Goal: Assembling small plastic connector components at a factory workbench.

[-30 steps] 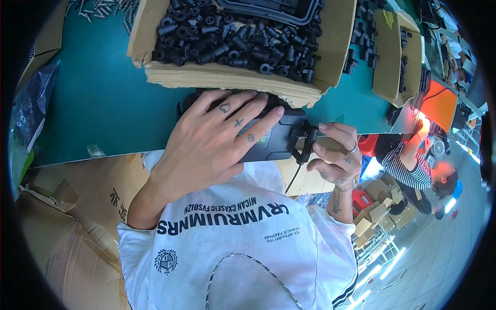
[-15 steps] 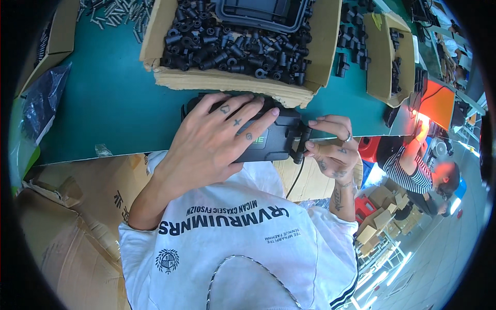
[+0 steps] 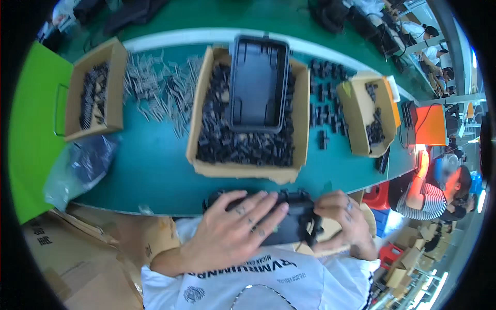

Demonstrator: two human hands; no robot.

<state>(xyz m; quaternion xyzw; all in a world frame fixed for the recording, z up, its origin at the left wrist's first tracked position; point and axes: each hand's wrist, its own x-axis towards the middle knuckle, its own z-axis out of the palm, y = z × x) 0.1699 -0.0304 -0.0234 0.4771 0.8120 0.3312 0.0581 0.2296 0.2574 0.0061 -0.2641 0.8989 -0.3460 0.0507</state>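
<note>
A closed black plastic case (image 3: 285, 231) lies at the table's near edge, against my shirt. My left hand (image 3: 226, 233) stretches across its top with the fingers spread; the thumb tucks toward the near edge and is partly hidden. At the case's right end, my right hand (image 3: 345, 217) has its fingertips on the far corner by a black latch (image 3: 312, 227), with the thumb lower down. Motion blurs both hands a little, and the left one covers much of the lid.
Beyond the case stands a cardboard box (image 3: 247, 172) of black fittings with an open black tray (image 3: 258, 82) on them. Metal pins (image 3: 150, 85) lie loose to its left. Smaller part boxes (image 3: 356, 124) flank it. A person (image 3: 426, 201) sits at the right.
The view has shifted, so more of the far table shows. My right hand's fingers have moved from a pinch at the latch to the case's far right corner. The left stays across the lid.
</note>
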